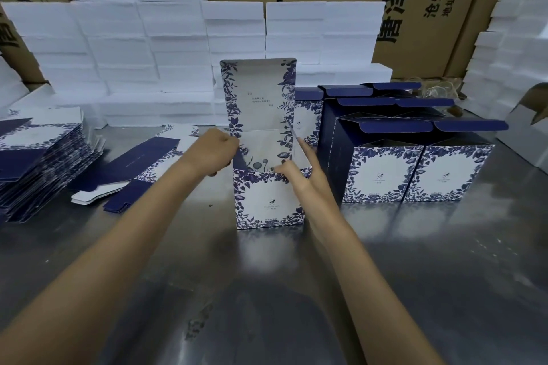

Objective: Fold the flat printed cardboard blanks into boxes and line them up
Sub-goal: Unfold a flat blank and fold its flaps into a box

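Head view: one open box (268, 198), blue floral print, upright on steel table (415, 275), lid flap raised. Left hand (218, 154) at box's left wall, fingers curled against the edge; whether it pinches the card cannot be told. Right hand (305, 169) at box's right rim, fingers straight, spread, touching. Folded boxes (415, 169) right of box; flat blanks stack (38, 154) far left; loose blank (142, 169) between stack and box; white foam blocks (148, 47) behind.
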`<state>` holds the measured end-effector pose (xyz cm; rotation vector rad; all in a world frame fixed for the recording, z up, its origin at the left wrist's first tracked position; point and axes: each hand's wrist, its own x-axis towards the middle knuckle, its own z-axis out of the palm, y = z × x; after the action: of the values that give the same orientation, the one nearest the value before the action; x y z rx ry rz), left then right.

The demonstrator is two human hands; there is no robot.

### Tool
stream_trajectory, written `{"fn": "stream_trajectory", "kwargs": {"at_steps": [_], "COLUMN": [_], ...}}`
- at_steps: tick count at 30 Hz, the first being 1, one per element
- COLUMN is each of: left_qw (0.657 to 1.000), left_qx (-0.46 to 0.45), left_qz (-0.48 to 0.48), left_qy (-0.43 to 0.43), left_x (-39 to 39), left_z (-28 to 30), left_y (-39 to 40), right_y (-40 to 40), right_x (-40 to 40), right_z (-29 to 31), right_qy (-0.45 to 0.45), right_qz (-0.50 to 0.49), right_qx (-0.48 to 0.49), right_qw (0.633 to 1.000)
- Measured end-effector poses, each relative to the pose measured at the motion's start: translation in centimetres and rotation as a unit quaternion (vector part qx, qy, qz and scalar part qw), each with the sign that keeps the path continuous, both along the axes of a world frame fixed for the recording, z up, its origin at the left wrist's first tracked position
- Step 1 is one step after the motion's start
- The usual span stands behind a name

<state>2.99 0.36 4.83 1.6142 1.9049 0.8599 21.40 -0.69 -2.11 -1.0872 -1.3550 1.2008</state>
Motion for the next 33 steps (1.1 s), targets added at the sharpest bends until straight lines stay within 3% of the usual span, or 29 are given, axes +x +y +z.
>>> {"fn": "stream_trajectory", "kwargs": {"at_steps": [5, 7, 10, 17, 21, 27, 33], "left_qw": [0.997, 0.991, 0.955, 0.864, 0.860, 0.853, 0.839], "left_qx": [0.012, 0.075, 0.204, 0.176, 0.164, 0.166, 0.135], "left_qz": [0.013, 0.053, 0.086, 0.020, -0.022, -0.037, -0.048], "left_qy": [-0.069, -0.095, -0.199, -0.472, -0.483, -0.494, -0.525], "left_x": [-0.1, 0.3, 1.2, 2.3, 2.0, 1.8, 1.7], "left_z": [-0.5, -1.0, -2.5, -4.8, -5.3, -5.2, -5.3], "left_y": [-0.1, -0.4, -1.0, -1.9, -2.0, -2.4, -2.7], "right_y": [0.0, 0.0, 0.0, 0.5, 0.5, 0.3, 0.8], "right_x": [0.4, 0.6, 0.8, 1.7, 3.6, 5.1, 4.7], "right_z": [0.1, 0.2, 0.2, 1.2, 2.6, 6.1, 6.0], "right_qy": [0.020, 0.035, 0.047, 0.042, -0.085, -0.267, -0.266], "right_qz": [0.012, 0.026, 0.053, 0.071, 0.058, 0.122, 0.148], "right_qx": [0.006, 0.000, -0.017, -0.073, -0.070, -0.043, -0.023], "right_qw": [1.000, 0.999, 0.997, 0.994, 0.992, 0.955, 0.952]}}
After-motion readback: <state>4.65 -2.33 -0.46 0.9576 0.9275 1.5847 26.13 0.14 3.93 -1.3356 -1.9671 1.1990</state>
